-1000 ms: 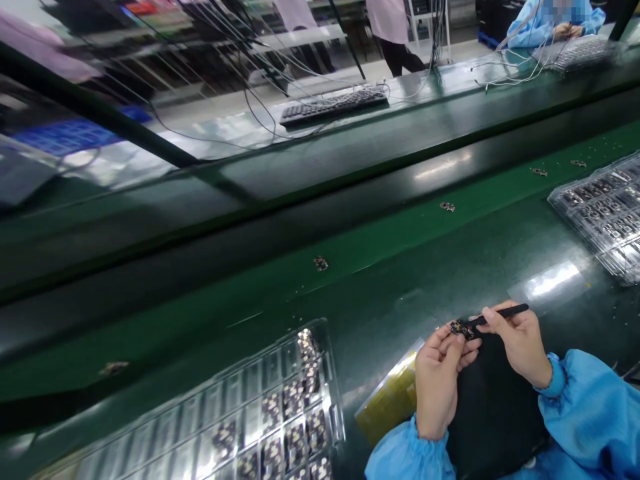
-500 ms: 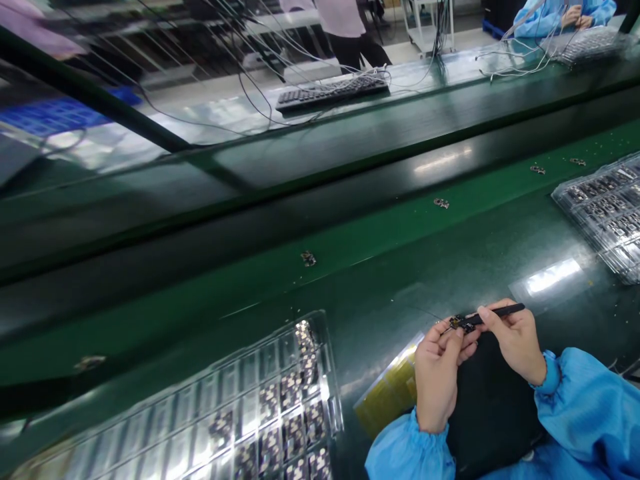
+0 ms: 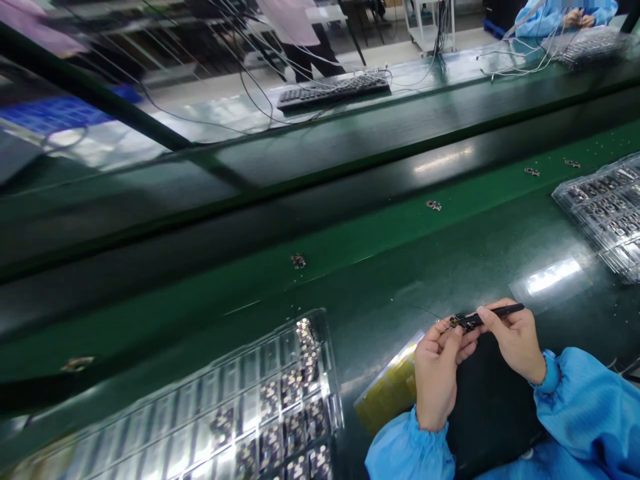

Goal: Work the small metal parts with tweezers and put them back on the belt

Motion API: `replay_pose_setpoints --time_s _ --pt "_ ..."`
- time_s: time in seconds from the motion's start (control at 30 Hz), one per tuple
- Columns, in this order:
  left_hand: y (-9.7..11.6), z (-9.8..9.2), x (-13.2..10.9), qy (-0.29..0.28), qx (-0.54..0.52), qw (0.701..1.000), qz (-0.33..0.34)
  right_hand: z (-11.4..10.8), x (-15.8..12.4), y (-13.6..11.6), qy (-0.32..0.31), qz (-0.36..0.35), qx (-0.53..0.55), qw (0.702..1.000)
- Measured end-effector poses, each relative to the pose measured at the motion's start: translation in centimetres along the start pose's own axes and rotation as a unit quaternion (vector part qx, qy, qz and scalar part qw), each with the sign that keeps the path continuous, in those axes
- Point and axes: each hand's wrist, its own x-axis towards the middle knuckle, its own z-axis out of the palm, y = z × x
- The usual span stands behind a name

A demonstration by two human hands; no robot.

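My left hand (image 3: 437,373) pinches a small dark circuit board (image 3: 459,322) between thumb and fingertips. My right hand (image 3: 515,340) grips black tweezers (image 3: 500,311), whose tip meets the board. Both hands hover over a black mat (image 3: 493,413) at the near edge of the green bench. Blue sleeves cover both wrists. A clear tray (image 3: 240,413) with several small boards in its pockets lies to the left of my hands.
A yellow sheet (image 3: 387,393) sits beside the mat. A second clear tray (image 3: 607,207) of parts lies at the right. Several small boards ride the green conveyor strip (image 3: 350,247). A keyboard (image 3: 333,91) and cables lie on the far bench; other people stand beyond.
The loose boards on the conveyor strip have drifted left. My hands stay almost still on the board and tweezers.
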Motion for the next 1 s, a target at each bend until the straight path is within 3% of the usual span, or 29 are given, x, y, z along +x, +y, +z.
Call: replay_pose_setpoints --time_s 0.23,0.3,0.37,0.47,0.6,0.67,0.77,0.9,1.0 --pt "-0.2 0.0 0.1 0.009 0.008 1.000 0.014 0.0 -0.4 -0.1 -0.005 -0.062 -0.040 0.997" --pt "-0.4 -0.1 0.1 0.012 0.012 1.000 0.025 -0.2 -0.7 -0.2 -0.024 -0.136 -0.084 0.987" --pt "-0.5 -0.2 0.1 0.016 0.011 0.999 0.032 -0.5 -0.9 -0.2 -0.044 -0.254 -0.119 0.959" --pt "-0.2 -0.4 -0.3 0.035 0.015 0.999 0.025 -1.1 -1.0 -0.2 -0.025 -0.376 -0.135 0.916" --pt "1.2 -0.6 -0.6 0.054 0.034 0.998 0.025 -1.9 -0.9 -0.3 0.015 -0.367 -0.176 0.913" --pt "2.7 -0.8 0.2 0.059 0.052 0.996 0.045 -2.2 -0.9 0.0 0.023 -0.354 -0.191 0.915" --pt "6.5 -1.9 3.5 0.088 0.095 0.987 0.094 -2.4 -0.6 1.0 0.013 -0.346 -0.188 0.919" --pt "13.3 -5.0 8.7 0.168 0.145 0.963 0.154 -2.4 -0.2 2.8 -0.017 -0.329 -0.177 0.927" --pt "16.7 -7.1 10.7 0.229 0.197 0.935 0.184 -2.1 0.0 3.7 -0.026 -0.303 -0.171 0.937"
